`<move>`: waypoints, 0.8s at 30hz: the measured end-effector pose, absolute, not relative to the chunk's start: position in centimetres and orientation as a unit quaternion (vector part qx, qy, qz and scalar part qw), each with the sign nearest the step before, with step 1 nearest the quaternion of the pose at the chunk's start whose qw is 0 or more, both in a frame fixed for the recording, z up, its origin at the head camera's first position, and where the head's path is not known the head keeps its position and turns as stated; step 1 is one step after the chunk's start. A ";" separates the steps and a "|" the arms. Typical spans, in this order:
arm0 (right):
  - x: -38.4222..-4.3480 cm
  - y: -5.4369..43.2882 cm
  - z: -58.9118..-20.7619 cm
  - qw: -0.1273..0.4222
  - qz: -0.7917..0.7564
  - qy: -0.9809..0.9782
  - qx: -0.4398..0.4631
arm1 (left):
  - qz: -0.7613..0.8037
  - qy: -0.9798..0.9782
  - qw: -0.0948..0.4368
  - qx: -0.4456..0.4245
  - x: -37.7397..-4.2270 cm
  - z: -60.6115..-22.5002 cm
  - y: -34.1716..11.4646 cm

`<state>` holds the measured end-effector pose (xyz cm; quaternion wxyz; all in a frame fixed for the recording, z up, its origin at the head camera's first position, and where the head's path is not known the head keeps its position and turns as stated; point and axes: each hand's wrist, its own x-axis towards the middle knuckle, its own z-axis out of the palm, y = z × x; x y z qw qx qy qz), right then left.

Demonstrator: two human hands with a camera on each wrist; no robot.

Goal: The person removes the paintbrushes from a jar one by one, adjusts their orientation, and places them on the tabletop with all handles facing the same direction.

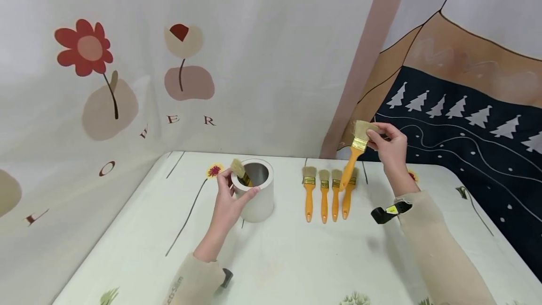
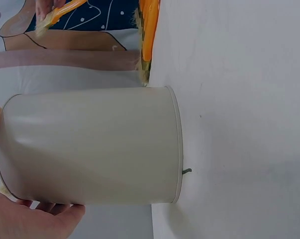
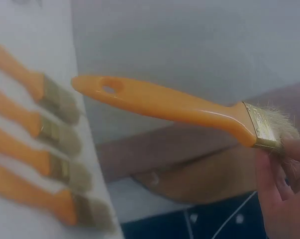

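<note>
My left hand [image 1: 230,201] grips a white cylindrical can [image 1: 259,204] near its top rim, thumb on the near side and fingers on the left. One paintbrush [image 1: 239,168] leans inside the can, bristles up, its handle mostly hidden. Raised above the table, my right hand [image 1: 390,147] pinches another paintbrush [image 1: 350,166] by its pale bristles, so the orange handle hangs down to the left. In the right wrist view that held brush [image 3: 164,102] shows a hole near its handle end. The can's wall [image 2: 90,144] fills much of the left wrist view.
Several orange-handled paintbrushes [image 1: 324,196] lie in a row on the white table [image 1: 279,258], between the can and my right arm, bristles pointing away. Behind the table hangs a printed cloth [image 1: 271,60] with flowers, letters and dark tree shapes.
</note>
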<state>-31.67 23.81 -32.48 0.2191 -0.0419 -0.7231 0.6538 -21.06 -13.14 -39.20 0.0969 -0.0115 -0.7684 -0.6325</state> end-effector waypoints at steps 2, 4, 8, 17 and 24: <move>-31.6 24.5 -33.2 0.216 0.649 -0.727 -0.065 | -0.633 -0.768 0.097 -0.013 -21.1 -39.3 -13.1; -31.6 25.2 -33.8 0.209 0.652 -0.724 -0.088 | -0.634 -0.767 0.095 -0.015 -21.1 -39.3 -13.1; -31.6 26.4 -35.1 0.189 0.669 -0.708 -0.126 | -0.634 -0.767 0.097 -0.016 -21.1 -39.3 -13.1; -31.9 27.7 -37.9 0.140 0.628 -0.748 -0.161 | -0.631 -0.769 0.101 -0.013 -21.1 -39.2 -13.3; -32.2 28.4 -40.4 0.104 0.584 -0.785 -0.180 | -0.628 -0.772 0.098 -0.010 -21.1 -39.2 -13.3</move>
